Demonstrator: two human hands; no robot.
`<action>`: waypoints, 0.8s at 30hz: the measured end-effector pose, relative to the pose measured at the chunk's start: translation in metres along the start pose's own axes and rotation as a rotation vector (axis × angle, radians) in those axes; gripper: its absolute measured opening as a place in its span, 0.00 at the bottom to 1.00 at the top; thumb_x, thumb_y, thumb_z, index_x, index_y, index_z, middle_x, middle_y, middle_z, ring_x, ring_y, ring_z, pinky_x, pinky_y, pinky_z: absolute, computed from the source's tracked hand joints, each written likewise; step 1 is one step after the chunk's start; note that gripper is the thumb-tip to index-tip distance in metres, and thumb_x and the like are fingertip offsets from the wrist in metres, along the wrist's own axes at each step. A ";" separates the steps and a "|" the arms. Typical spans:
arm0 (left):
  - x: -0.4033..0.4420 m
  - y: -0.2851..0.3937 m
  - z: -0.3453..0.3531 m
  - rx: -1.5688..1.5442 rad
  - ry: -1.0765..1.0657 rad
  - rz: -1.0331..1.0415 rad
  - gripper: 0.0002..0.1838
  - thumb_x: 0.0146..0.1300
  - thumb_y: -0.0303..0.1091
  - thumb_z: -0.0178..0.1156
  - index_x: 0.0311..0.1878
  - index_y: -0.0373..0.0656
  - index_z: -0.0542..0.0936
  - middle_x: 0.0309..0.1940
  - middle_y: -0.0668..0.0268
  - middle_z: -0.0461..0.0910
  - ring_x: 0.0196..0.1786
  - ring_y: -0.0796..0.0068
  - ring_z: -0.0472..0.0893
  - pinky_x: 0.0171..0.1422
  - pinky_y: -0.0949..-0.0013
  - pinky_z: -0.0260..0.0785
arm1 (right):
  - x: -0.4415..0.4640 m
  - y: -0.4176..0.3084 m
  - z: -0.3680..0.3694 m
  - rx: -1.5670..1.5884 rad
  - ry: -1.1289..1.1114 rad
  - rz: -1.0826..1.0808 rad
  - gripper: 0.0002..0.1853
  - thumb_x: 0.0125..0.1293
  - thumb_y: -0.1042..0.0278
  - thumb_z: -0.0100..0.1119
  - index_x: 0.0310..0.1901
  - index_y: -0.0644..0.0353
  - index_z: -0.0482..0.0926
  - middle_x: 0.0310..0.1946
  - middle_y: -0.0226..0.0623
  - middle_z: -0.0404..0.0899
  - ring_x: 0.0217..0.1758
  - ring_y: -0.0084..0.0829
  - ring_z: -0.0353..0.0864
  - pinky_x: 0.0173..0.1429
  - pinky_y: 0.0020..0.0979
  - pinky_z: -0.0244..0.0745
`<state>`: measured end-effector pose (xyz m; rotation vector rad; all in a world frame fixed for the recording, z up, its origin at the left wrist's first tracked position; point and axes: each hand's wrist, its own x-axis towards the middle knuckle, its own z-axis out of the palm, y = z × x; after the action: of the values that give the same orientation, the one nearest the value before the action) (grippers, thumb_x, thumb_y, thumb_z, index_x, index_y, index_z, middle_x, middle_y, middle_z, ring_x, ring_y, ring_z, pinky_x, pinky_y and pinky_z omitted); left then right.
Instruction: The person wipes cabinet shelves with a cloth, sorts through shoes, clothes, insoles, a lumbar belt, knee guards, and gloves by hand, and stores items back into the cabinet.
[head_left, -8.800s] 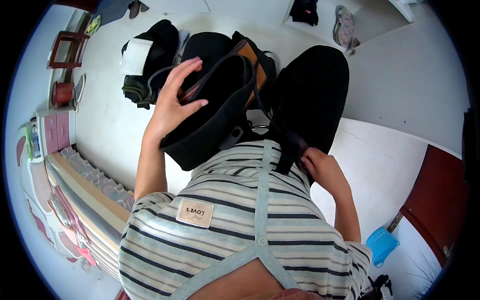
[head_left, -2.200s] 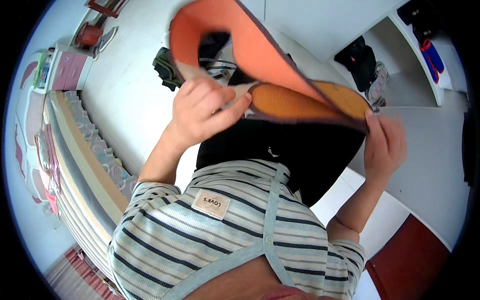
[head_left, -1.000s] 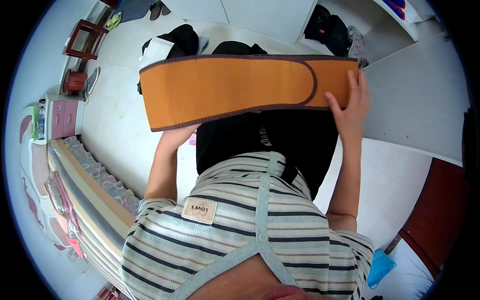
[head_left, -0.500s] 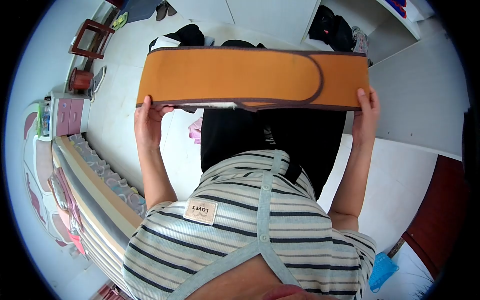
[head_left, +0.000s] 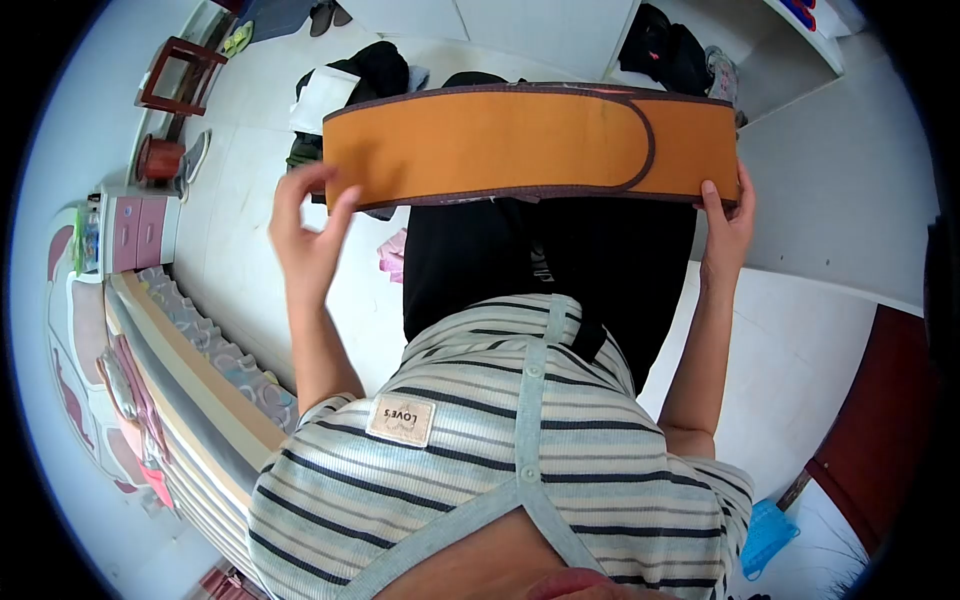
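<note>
A wide orange-brown belt (head_left: 490,145) with dark edging stretches across the view above my black-clothed lap, folded with its rounded end overlapping near the right. My right hand (head_left: 727,225) grips the belt's right end, thumb on the front face and fingers behind. At the left end, my left hand (head_left: 312,225) has thumb and fingers spread apart, close beside the belt's lower left corner. Whether its fingertips touch the belt's edge cannot be made out.
Dark clothes (head_left: 380,70) and a white sheet (head_left: 323,100) lie on the floor beyond the belt. A pink cloth (head_left: 392,256) is left of my legs. The bed (head_left: 200,370) runs along the left; an open cabinet (head_left: 785,85) stands at the upper right.
The belt, earlier opened out and bent in my hands, is now flat and folded. In the last half second my left hand has opened from its left end, which has shifted right.
</note>
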<state>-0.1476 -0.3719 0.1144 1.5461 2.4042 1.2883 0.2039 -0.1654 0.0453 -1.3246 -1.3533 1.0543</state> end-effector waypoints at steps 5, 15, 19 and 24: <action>0.017 -0.037 0.042 0.116 0.054 -0.052 0.32 0.53 0.42 0.67 0.58 0.37 0.67 0.51 0.57 0.73 0.55 0.68 0.72 0.59 0.67 0.63 | 0.005 -0.003 0.002 0.336 0.112 0.070 0.23 0.61 0.67 0.60 0.56 0.62 0.67 0.47 0.40 0.73 0.47 0.26 0.72 0.54 0.27 0.68; 0.003 0.032 0.032 -0.996 -0.104 -0.678 0.22 0.57 0.32 0.60 0.54 0.38 0.68 0.47 0.58 0.76 0.50 0.68 0.77 0.54 0.66 0.71 | -0.036 -0.076 0.087 0.331 -0.174 -0.656 0.16 0.59 0.80 0.53 0.49 0.59 0.65 0.57 0.46 0.69 0.60 0.36 0.69 0.65 0.35 0.60; -0.021 0.068 0.046 -1.312 -0.117 -0.684 0.23 0.68 0.44 0.44 0.61 0.41 0.65 0.58 0.61 0.69 0.58 0.65 0.71 0.58 0.62 0.68 | -0.063 -0.092 0.128 0.000 -0.604 -1.169 0.13 0.55 0.74 0.54 0.44 0.56 0.68 0.60 0.45 0.64 0.66 0.45 0.60 0.69 0.51 0.51; -0.027 0.052 0.046 -1.813 -0.284 -0.492 0.27 0.69 0.52 0.38 0.63 0.46 0.63 0.60 0.61 0.67 0.61 0.63 0.68 0.62 0.59 0.64 | -0.092 -0.076 0.131 -0.029 -0.745 -1.157 0.08 0.58 0.70 0.54 0.40 0.55 0.70 0.62 0.43 0.63 0.67 0.41 0.60 0.70 0.47 0.52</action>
<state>-0.0753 -0.3547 0.1065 0.4066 0.5426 1.8202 0.0587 -0.2568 0.0898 0.0482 -2.2356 0.6598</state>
